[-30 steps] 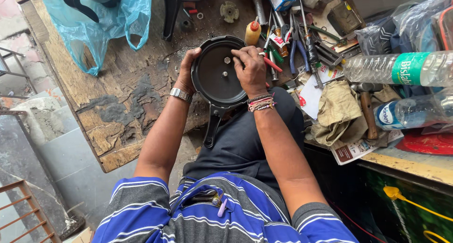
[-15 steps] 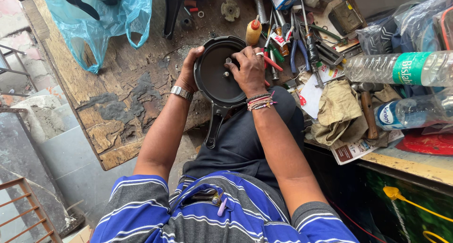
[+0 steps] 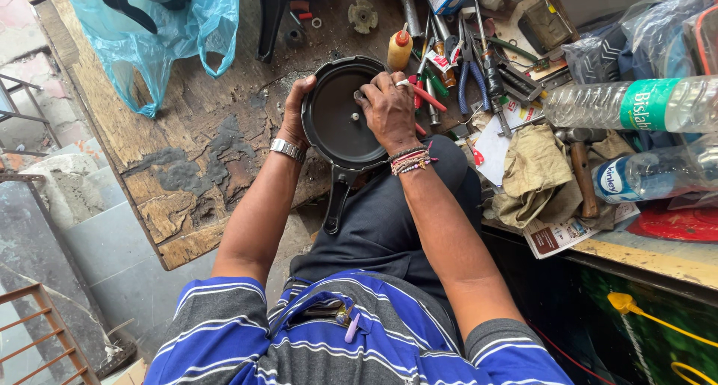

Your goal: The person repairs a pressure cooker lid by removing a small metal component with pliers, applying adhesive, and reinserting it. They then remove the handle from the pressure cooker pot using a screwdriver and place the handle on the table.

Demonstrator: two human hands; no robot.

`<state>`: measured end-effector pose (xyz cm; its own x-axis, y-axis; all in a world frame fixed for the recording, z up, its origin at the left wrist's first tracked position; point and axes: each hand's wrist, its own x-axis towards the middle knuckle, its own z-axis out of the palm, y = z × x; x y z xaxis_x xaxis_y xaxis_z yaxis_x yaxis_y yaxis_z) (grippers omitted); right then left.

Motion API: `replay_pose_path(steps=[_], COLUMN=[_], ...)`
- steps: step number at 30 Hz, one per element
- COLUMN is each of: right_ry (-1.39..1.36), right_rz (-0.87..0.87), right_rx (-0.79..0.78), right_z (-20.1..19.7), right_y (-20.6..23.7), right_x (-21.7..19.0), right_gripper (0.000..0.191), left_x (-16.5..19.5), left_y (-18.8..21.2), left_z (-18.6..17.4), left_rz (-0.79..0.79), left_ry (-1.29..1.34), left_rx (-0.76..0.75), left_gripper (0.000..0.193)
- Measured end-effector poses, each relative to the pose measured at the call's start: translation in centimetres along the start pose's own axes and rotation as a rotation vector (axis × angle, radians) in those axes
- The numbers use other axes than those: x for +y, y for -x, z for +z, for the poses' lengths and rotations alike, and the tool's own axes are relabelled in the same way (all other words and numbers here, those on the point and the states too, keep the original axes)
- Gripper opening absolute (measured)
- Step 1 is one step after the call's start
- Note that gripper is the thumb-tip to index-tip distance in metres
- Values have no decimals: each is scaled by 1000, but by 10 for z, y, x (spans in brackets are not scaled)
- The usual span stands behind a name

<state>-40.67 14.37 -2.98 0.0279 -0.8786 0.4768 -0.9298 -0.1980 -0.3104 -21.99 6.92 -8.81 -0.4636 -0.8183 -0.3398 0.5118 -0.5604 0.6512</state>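
A worn wooden table [image 3: 187, 153] carries everything. A black pan [image 3: 336, 127] lies bottom-up at its near edge, handle pointing back at the person, so the underside faces up for work. The left hand [image 3: 294, 116] grips the pan's left rim, likely to steady it. The right hand [image 3: 389, 112] rests on the base, fingertips pinched near the central screw [image 3: 355, 117]. Pliers [image 3: 473, 63] and a glue bottle [image 3: 399, 48] lie just beyond.
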Motion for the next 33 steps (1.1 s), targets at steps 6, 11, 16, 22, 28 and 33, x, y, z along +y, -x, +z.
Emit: replay_pose_path(steps=[6, 11, 16, 22, 28, 33], right_ry=[25, -5, -45, -28, -44, -42], right_rz=[22, -24, -55, 34, -59, 23], right_rx=[-37, -46, -16, -74, 20, -13], right_z=[-1, 2, -1, -1, 3, 5], right_y=[0, 0, 1, 0, 3, 1], right_x=[-2, 1, 1, -4, 2, 0], right_gripper=[18, 20, 25, 24, 21, 17], left_x=[0, 2, 0, -2, -2, -3], left_y=[1, 2, 0, -2, 0, -1], left_z=[0, -1, -3, -5, -7, -7], left_rz=[-38, -57, -47, -48, -27, -8], left_ry=[48, 82, 40, 26, 93, 90], left_rx=[-52, -83, -51, -16, -66, -65], left_gripper=[69, 68, 69, 70, 67, 67])
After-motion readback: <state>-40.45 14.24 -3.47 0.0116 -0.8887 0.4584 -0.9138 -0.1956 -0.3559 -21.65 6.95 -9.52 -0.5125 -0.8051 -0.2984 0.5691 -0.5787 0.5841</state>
